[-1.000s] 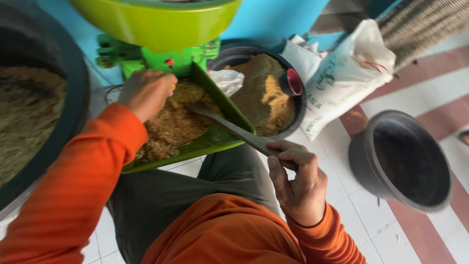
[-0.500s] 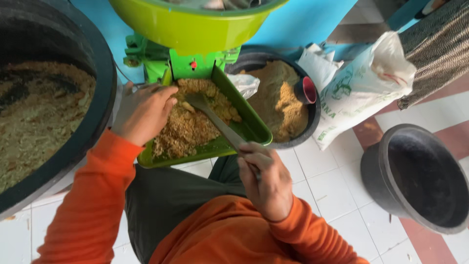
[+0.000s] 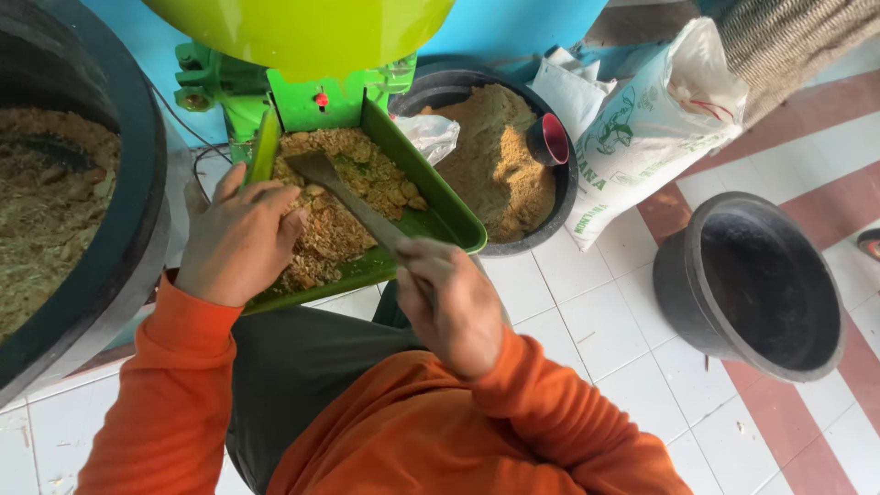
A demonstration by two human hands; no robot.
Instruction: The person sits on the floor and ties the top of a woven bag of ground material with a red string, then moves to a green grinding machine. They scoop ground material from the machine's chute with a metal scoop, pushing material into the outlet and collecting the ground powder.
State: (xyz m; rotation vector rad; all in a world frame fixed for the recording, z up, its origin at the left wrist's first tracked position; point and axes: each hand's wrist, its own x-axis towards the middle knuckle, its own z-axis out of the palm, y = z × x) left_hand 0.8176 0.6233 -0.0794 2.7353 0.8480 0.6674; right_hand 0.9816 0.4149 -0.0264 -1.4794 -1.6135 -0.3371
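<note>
Tiled floor [image 3: 596, 330]: white squares, dull red bands at right. Empty black bucket [image 3: 756, 284] at right, tilted toward person. White printed sack [image 3: 651, 128] at far right, leaning against black tub [image 3: 559, 197] of tan meal just left of it. Big black basin [image 3: 137, 220] at left, filled with coarse brownish mash. Green machine [image 3: 275, 101] at far centre, between basin and tub; its foot hidden.

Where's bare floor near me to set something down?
Bare tiles lie between the empty black bucket, the white sack and your right hand. The green tray, under both hands, is crowded with crumbly mix.
</note>
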